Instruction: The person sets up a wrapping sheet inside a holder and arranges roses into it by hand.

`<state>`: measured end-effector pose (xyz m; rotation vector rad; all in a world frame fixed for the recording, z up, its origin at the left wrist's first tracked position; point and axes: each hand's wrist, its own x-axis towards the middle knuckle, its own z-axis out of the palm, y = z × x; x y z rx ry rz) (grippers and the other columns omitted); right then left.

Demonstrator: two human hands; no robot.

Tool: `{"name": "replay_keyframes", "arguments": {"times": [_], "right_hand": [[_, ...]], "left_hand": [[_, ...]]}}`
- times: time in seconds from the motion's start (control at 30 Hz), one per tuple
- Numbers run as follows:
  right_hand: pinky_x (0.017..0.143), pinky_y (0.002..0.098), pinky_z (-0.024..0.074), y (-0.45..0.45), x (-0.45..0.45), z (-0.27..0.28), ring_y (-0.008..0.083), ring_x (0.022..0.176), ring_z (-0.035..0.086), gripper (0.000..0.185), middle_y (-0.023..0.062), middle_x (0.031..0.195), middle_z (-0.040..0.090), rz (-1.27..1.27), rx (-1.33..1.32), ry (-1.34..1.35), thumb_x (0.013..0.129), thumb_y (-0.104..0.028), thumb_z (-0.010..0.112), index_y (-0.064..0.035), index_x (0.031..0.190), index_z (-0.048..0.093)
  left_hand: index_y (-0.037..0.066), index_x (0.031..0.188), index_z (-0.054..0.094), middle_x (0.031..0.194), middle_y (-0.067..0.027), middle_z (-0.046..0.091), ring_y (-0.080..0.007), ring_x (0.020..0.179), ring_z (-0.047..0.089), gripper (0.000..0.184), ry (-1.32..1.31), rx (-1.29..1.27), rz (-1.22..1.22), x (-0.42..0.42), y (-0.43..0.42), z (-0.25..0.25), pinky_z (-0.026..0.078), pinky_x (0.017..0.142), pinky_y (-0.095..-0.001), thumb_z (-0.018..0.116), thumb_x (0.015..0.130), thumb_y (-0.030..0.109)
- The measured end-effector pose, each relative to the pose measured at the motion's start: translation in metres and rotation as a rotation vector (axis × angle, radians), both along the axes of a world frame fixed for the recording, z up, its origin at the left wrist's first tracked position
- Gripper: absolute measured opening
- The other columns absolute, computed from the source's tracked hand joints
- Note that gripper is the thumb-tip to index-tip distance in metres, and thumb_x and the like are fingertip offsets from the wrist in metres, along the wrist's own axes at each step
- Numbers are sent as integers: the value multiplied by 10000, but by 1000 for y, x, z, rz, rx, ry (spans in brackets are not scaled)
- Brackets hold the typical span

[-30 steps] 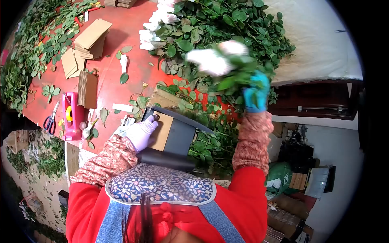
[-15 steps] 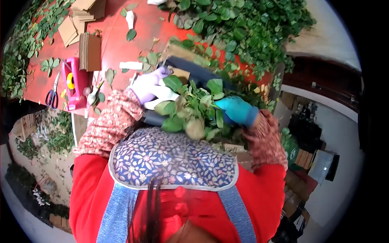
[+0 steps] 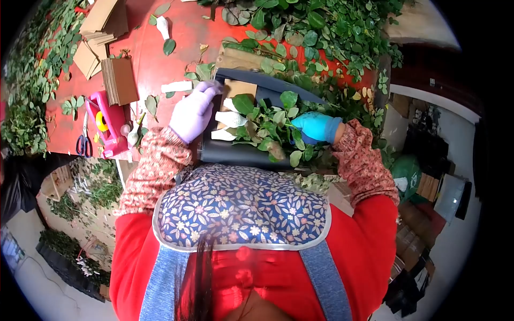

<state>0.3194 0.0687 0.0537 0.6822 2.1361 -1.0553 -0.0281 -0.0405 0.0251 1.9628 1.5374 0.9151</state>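
Observation:
A bunch of leafy stems [image 3: 278,125] lies over a black sheet [image 3: 235,152], with white net-covered flower heads [image 3: 231,119] at its left end. My right hand [image 3: 317,127], in a blue glove, closes round the stems at the right; leaves partly hide its fingers. On the left, my left hand [image 3: 194,111], in a lavender glove, has its fingers stretched out along the sheet's left edge, beside the flower heads and apart from them. Between sheet and flowers shows a piece of brown cardboard [image 3: 241,90].
A pink tape dispenser [image 3: 111,131], scissors [image 3: 84,140] and a cardboard stack [image 3: 119,81] stand at the left on the red table [image 3: 144,51]. Loose netted heads [image 3: 163,28] lie about. Heaped foliage [image 3: 321,32] covers the back right.
My left hand has moved off the flower heads to the left edge of the black sheet. My right hand still holds the stems, and the flower heads are now more exposed.

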Motion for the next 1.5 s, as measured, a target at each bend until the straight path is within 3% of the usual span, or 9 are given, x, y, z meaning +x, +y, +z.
{"name": "replay_keyframes", "arguments": {"times": [0.1, 0.23, 0.43, 0.47, 1.07, 1.27, 1.3, 1.43, 1.5], "right_hand": [[609, 491, 466, 1, 4, -6, 406, 695, 602, 266, 220, 794, 616, -41, -33, 15, 709, -44, 643, -9, 973, 636], [680, 471, 511, 8, 13, -17, 387, 798, 641, 400, 213, 891, 653, -1, -56, -81, 749, -92, 659, -31, 1145, 654], [726, 440, 533, -4, 1, 48, 316, 851, 673, 428, 145, 989, 694, -174, 341, 298, 837, -109, 646, -94, 1263, 606], [678, 411, 528, -5, -10, 64, 270, 812, 681, 361, 111, 968, 703, -211, 352, 137, 880, -152, 638, -119, 1239, 627], [667, 427, 525, -18, -5, 19, 298, 772, 671, 337, 93, 878, 692, 9, 579, 227, 891, -95, 534, -180, 1193, 657], [646, 429, 514, -27, 5, 9, 301, 740, 659, 309, 87, 833, 673, -158, 604, 349, 882, -119, 561, -154, 1178, 644], [654, 442, 501, -33, -4, 9, 312, 744, 651, 274, 99, 840, 672, -282, 484, 305, 880, -190, 612, -125, 1144, 642], [744, 444, 470, -55, -7, 75, 327, 847, 612, 400, 127, 920, 633, -492, 989, 385, 866, -394, 682, -72, 1097, 627], [824, 448, 462, -69, 0, 92, 309, 948, 599, 474, 112, 1010, 630, -614, 860, 345, 857, -400, 683, -56, 1176, 626]], "left_hand": [[112, 1083, 637, 1076, -75, 631, -301, 939, 659, 265, -29, -83, -86, -5, -12, 40, 541, 771, -376, 698, 826, 103], [130, 1206, 631, 1161, -96, 616, -314, 980, 633, 498, 103, -213, -438, 11, 3, 36, 514, 825, -414, 787, 752, 264], [122, 1310, 574, 1176, -161, 592, -384, 954, 606, 596, 187, -264, -462, 2, 0, 37, 494, 824, -472, 780, 754, 182], [121, 1307, 577, 1172, -157, 594, -380, 962, 608, 593, 179, -268, -457, 3, -1, 35, 494, 828, -468, 780, 753, 180], [147, 1166, 678, 1230, -125, 572, -333, 1004, 621, 538, 142, -154, -385, 17, 5, 47, 517, 845, -428, 823, 648, 138], [129, 1110, 672, 1185, -153, 584, -350, 985, 622, 502, 225, -171, -443, 20, 13, 53, 528, 803, -422, 822, 630, 132], [121, 1096, 668, 1184, -164, 587, -356, 977, 626, 503, 262, -264, -431, 15, 8, 56, 532, 791, -421, 826, 618, 125], [136, 1168, 621, 1192, -170, 560, -367, 902, 637, 552, 190, -117, -494, 20, 18, 59, 541, 741, -425, 801, 647, 146], [134, 1122, 672, 1302, -173, 566, -374, 1033, 611, 510, 246, -303, -478, 24, 18, 70, 515, 853, -431, 809, 630, 126]]}}
